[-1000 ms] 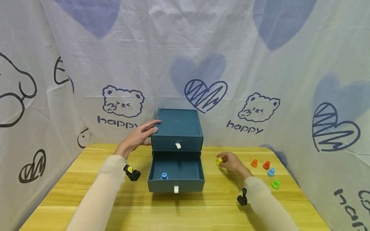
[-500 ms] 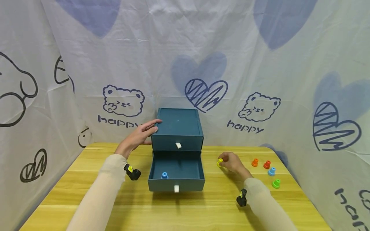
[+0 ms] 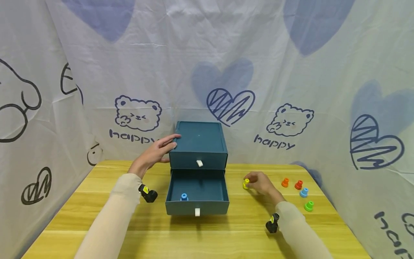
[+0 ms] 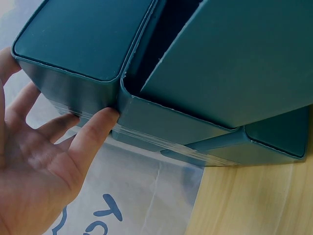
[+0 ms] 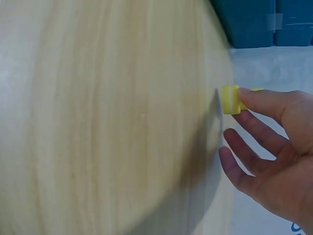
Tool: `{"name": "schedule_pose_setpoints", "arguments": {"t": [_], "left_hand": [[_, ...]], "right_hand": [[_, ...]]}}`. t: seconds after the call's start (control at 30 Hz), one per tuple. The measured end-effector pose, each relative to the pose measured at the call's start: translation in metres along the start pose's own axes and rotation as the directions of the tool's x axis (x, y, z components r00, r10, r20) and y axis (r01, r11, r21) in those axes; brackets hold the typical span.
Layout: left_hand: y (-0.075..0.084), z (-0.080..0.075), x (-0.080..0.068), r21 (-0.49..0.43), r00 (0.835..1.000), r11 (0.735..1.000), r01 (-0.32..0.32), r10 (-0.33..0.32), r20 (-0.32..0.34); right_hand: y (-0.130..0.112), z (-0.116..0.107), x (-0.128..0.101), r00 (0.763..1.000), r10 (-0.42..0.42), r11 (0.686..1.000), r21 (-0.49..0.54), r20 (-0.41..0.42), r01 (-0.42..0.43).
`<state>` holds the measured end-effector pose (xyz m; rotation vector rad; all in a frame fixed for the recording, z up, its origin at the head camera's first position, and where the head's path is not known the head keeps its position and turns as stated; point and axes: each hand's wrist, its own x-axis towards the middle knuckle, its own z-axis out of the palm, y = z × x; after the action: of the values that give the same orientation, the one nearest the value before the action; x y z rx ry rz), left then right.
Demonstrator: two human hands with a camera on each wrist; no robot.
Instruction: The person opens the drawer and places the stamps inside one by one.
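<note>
A dark teal two-drawer box (image 3: 199, 145) stands at the back middle of the wooden table (image 3: 129, 230). Its lower drawer (image 3: 197, 192) is pulled out and holds a small blue peg (image 3: 184, 197). My left hand (image 3: 157, 151) lies flat against the box's upper left side, fingers straight (image 4: 90, 134). To the right of the drawer, my right hand (image 3: 258, 182) pinches a small yellow peg (image 3: 246, 183) in its fingertips, and the right wrist view shows that yellow peg (image 5: 231, 100) just above the tabletop.
Two orange pegs (image 3: 285, 182) (image 3: 298, 185), a light blue peg (image 3: 303, 192) and a green peg (image 3: 309, 206) sit on the table right of my right hand. Printed cloth walls (image 3: 278, 90) close in the back and both sides.
My right hand with the yellow peg has shifted slightly toward me; the left hand and the box have not moved.
</note>
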<state>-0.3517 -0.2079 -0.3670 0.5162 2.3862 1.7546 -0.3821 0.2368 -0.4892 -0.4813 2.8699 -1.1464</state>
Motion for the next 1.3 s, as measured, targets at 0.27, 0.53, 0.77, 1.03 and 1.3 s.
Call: {"name": "schedule_pose_setpoints", "arguments": {"t": [0.27,0.53,0.77,1.03,1.3], "left_hand": [[0.000,0.000,0.001,0.004,1.000,1.000,-0.001,0.001,-0.003],[0.000,0.000,-0.001,0.007,1.000,1.000,-0.005,0.005,0.001],[0.000,-0.001,-0.001,0.005,1.000,1.000,-0.009,0.009,0.004],[0.001,-0.001,-0.001,0.001,1.000,1.000,-0.002,0.002,0.002],[0.001,0.000,0.000,0.009,1.000,1.000,0.002,-0.002,0.002]], "right_hand": [[-0.012,-0.014,-0.005,0.997,-0.023,0.999,0.025,0.075,0.021],[-0.019,-0.021,-0.007,0.987,-0.103,0.995,0.026,0.122,0.101],[-0.032,-0.027,-0.009,0.974,-0.140,0.990,0.033,0.175,0.136],[-0.056,-0.037,-0.013,0.946,-0.175,0.984,0.064,0.273,0.163],[-0.082,-0.052,-0.019,0.910,-0.194,0.980,0.111,0.367,0.164]]}}
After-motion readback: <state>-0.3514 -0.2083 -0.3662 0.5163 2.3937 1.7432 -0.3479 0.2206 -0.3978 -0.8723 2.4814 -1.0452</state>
